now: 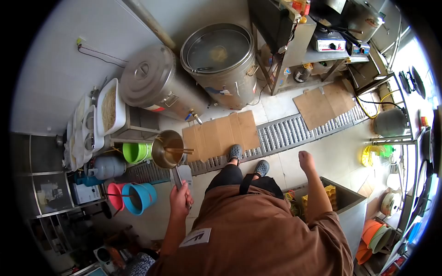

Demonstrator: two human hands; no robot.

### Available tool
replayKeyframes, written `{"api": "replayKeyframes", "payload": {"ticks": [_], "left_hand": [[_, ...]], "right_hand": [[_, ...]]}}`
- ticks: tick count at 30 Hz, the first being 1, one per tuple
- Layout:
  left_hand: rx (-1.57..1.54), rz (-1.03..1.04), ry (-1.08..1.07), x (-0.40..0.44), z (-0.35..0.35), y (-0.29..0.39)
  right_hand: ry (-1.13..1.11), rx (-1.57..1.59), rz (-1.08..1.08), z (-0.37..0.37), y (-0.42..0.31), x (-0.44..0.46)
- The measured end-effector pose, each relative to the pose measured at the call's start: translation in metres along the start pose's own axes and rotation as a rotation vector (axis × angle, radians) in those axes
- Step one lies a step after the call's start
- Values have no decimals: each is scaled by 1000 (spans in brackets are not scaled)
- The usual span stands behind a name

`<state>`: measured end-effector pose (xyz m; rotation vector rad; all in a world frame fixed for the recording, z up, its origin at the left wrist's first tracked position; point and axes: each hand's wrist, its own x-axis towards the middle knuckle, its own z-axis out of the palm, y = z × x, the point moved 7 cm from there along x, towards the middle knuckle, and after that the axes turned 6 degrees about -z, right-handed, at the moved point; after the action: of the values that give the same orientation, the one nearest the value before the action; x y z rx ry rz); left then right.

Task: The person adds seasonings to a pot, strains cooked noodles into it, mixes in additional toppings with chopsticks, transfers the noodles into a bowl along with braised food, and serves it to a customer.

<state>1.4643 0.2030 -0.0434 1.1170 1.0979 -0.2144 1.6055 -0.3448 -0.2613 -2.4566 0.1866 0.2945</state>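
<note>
My left hand point(180, 198) is wrapped round the handle of a metal ladle point(162, 158), whose round bowl is held out in front, to the left. Brown wooden chopsticks point(180, 150) lie across the bowl, their ends sticking out over its right side. Away from my body on the right, my right hand point(305, 161) hangs over the floor with its fingers curled; whether anything small is in it is hidden. Ahead stands a large open steel pot point(230, 87) of liquid with something pale in the middle. Beside it is a lidded steel pot point(147, 76) with a blue-handled tap.
Cardboard sheets point(221, 133) lie over a metal floor grate point(285, 134). Green, pink and blue buckets point(146, 195) stand at the left, near a gas cylinder point(108, 166). White trays point(120, 108) line the left bench. A steel bin point(352, 202) is close on my right.
</note>
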Motion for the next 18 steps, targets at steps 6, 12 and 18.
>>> {"api": "replayKeyframes", "payload": {"ticks": [6, 12, 18], "left_hand": [[-4, -5, 29, 0, 20, 21], [1, 24, -12, 35, 29, 37], [-37, -14, -42, 84, 39, 67]], "right_hand": [[-174, 62, 59, 42, -21, 2], [-323, -2, 4, 76, -52, -6], [-312, -81, 45, 72, -51, 78]]}}
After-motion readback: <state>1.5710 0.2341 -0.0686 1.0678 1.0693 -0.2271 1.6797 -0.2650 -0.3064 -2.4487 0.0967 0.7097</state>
